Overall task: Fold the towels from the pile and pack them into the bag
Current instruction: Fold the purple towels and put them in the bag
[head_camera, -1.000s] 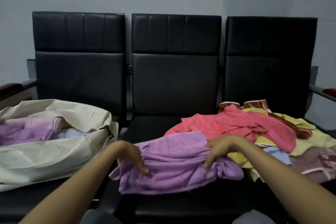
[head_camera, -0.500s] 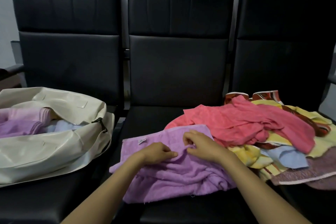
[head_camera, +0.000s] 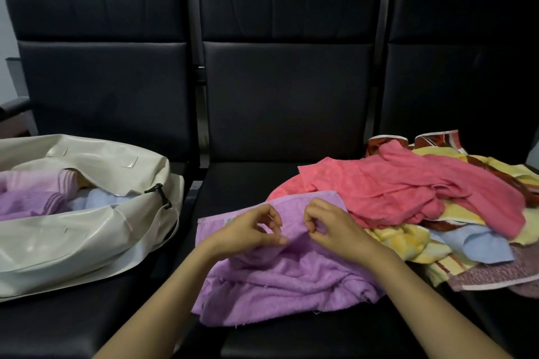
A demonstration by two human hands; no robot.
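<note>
Purple towel (head_camera: 291,280) lies crumpled on the middle seat (head_camera: 242,183) of a row of three black seats, its far edge lifted into a low ridge and its near part bunched toward the seat's front edge. The left hand (head_camera: 248,230) and right hand (head_camera: 332,224) sit close together on that ridge. Each has its fingers (head_camera: 267,213) curled, and thumb and fingertips appear to pinch a fold of the purple cloth between the two hands. To the right, a pile (head_camera: 455,230) of unfolded towels covers the right seat and spills onto the middle one, touching the purple towel. A coral-pink towel (head_camera: 408,186) lies on top, with yellow and pale blue ones beneath. On the left seat a cream bag (head_camera: 73,245) lies unzipped, well apart from the hands. Folded towels (head_camera: 32,201) in lilac, pink and light blue show inside it.
</note>
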